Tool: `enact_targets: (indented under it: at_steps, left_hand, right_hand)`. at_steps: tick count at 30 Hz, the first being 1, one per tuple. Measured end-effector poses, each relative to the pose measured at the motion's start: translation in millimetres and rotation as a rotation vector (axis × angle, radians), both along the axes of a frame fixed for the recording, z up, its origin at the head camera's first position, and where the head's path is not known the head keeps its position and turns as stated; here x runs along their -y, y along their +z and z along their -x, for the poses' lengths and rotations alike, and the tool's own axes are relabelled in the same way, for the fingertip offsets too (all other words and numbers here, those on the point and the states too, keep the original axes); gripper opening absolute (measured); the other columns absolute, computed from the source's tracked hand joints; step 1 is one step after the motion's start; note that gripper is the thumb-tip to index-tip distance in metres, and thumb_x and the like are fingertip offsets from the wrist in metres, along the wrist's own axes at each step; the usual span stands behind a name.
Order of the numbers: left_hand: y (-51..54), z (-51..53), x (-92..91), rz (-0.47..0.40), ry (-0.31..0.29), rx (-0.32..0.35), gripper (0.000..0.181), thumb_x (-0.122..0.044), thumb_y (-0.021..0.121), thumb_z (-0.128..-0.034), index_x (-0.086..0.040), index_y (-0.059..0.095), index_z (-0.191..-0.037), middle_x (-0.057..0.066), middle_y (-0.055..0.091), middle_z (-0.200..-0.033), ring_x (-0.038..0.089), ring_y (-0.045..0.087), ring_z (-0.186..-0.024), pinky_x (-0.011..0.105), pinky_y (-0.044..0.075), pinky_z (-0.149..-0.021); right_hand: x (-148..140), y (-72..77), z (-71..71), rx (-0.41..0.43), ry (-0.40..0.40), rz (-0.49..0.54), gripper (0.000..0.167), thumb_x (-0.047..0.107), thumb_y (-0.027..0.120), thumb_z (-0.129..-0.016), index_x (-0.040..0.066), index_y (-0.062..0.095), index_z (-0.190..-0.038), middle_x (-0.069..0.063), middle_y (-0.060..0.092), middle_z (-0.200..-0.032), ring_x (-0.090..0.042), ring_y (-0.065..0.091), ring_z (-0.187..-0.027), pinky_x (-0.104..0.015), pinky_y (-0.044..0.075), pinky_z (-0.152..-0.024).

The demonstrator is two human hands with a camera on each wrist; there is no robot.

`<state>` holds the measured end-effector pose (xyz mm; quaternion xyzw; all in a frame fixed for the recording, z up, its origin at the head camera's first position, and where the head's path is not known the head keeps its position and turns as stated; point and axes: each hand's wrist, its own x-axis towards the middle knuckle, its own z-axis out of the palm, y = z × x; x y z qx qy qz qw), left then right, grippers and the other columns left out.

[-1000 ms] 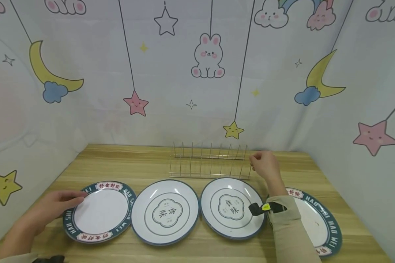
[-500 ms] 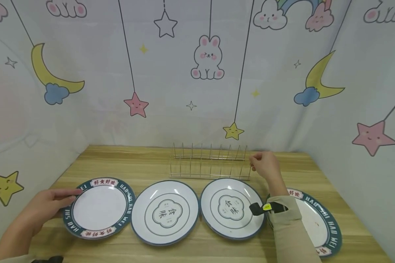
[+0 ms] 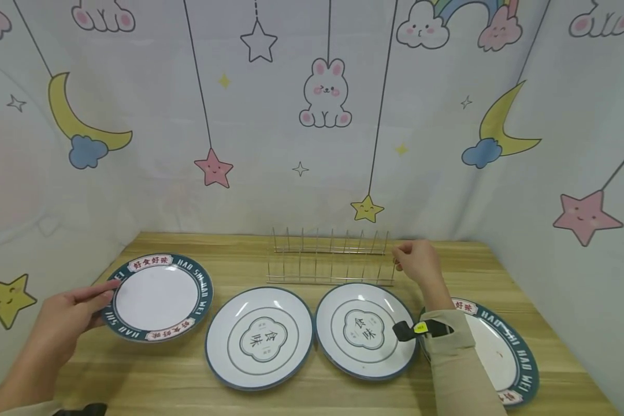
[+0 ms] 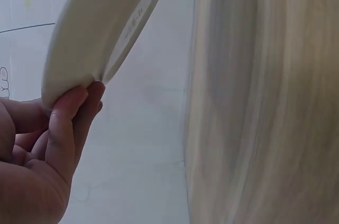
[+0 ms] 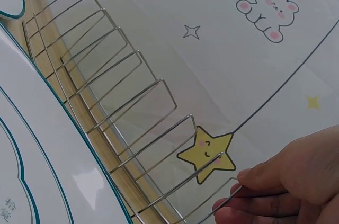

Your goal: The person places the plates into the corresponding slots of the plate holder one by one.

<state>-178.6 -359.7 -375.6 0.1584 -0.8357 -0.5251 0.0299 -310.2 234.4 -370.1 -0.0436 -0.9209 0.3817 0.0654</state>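
A white plate with a dark green lettered rim [image 3: 156, 297] is up off the table at the left, slightly tilted. My left hand [image 3: 70, 315] pinches its left edge, thumb on top; the left wrist view shows the fingers under the pale underside [image 4: 85, 38]. At the back stands a wire dish rack [image 3: 330, 266] with several upright dividers. My right hand [image 3: 418, 266] pinches the rack's right end wire, seen close in the right wrist view, where the thumb and fingers [image 5: 265, 192] meet on the last wire loop.
Two white plates with blue rims [image 3: 260, 338] [image 3: 366, 332] lie side by side before the rack. Another green-rimmed plate [image 3: 525, 364] lies at the right, partly hidden by my right sleeve [image 3: 457, 370]. A patterned cloth [image 3: 270, 115] hangs behind the wooden table [image 3: 312, 401].
My left hand has lifted the green-rimmed plate off the table, raising it up and away from me. The right hand stays on the rack's end.
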Motion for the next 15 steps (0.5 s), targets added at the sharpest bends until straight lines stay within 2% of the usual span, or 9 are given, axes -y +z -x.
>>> enact_targets:
  at_steps: [5, 9, 11, 15]
  left_hand:
    - [4.9, 5.6, -12.5, -0.122, 0.123, -0.060, 0.037, -0.028, 0.061, -0.0992, -0.020, 0.060, -0.135, 0.029, 0.031, -0.152, -0.001, 0.059, -0.078, 0.019, 0.056, -0.069]
    - [9.0, 10.0, -23.6, -0.230, 0.147, -0.136, 0.037, -0.024, 0.067, -0.0959, -0.021, 0.062, -0.133, 0.028, 0.027, -0.154, -0.003, 0.062, -0.077, 0.018, 0.056, -0.068]
    - [11.2, 11.4, -30.0, -0.240, 0.137, -0.172, 0.043, -0.022, 0.067, -0.0957, -0.015, 0.058, -0.137, 0.029, 0.026, -0.154, -0.005, 0.062, -0.078, 0.018, 0.056, -0.068]
    - [15.8, 14.9, -44.1, -0.159, 0.125, -0.211, 0.052, -0.024, 0.064, -0.0972, -0.005, 0.048, -0.143, 0.029, 0.029, -0.153, -0.008, 0.061, -0.080, 0.016, 0.054, -0.071]
  right_hand:
    - [-1, 0.3, 0.2, -0.012, 0.009, 0.003, 0.026, 0.021, 0.056, -0.100, 0.001, 0.073, -0.100, -0.007, 0.070, -0.082, -0.030, 0.069, -0.082, -0.038, 0.050, -0.074]
    - [-1, 1.1, 0.0, -0.017, 0.014, 0.016, 0.026, 0.020, 0.056, -0.099, 0.000, 0.073, -0.101, -0.009, 0.071, -0.082, -0.030, 0.069, -0.082, -0.038, 0.051, -0.073]
    - [-1, 1.2, 0.2, -0.011, 0.011, 0.024, 0.026, 0.020, 0.056, -0.100, 0.000, 0.073, -0.102, -0.009, 0.071, -0.084, -0.030, 0.069, -0.082, -0.037, 0.051, -0.073]
    - [0, 1.5, 0.2, 0.001, 0.002, 0.034, 0.026, 0.020, 0.057, -0.100, 0.001, 0.072, -0.106, -0.010, 0.070, -0.087, -0.027, 0.068, -0.082, -0.036, 0.051, -0.073]
